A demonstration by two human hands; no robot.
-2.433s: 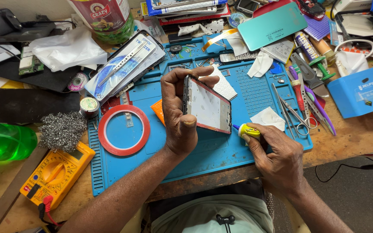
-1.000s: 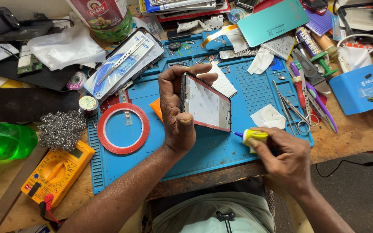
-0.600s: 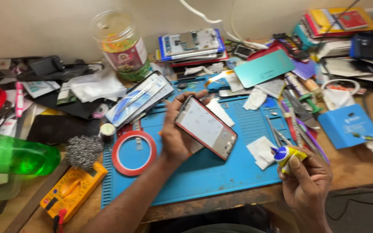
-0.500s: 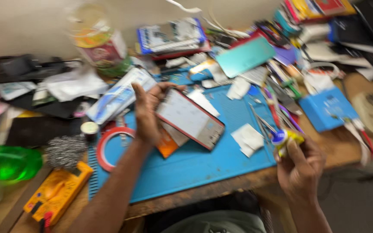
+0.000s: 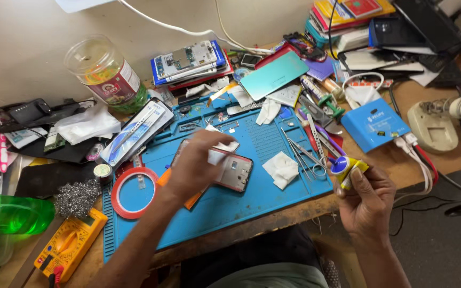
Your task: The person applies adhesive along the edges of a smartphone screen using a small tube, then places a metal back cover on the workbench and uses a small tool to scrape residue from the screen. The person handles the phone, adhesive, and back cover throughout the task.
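Note:
A phone [image 5: 235,174] with its back open lies on the blue work mat [image 5: 262,200], a white scrap at its upper end. My left hand [image 5: 196,166] covers the phone's left part, fingers curled over its top edge. Under the phone an orange flat piece [image 5: 194,199] sticks out. My right hand [image 5: 368,198] is raised off the table's front right edge and grips a small yellow glue tube [image 5: 347,168] with a blue cap, tip pointing up and left.
On the mat are a red tape ring [image 5: 133,192], a white tissue [image 5: 281,169] and tweezers [image 5: 304,152]. A yellow multimeter [image 5: 70,245], steel wool [image 5: 76,197], a green bottle [image 5: 6,214], a plastic jar [image 5: 108,72], a blue box [image 5: 374,124] and stacked phone parts [image 5: 190,61] crowd around.
The phone was held tilted above the mat; now it lies flat under my left hand. My right hand has lifted the glue tube up and to the right. The view has widened.

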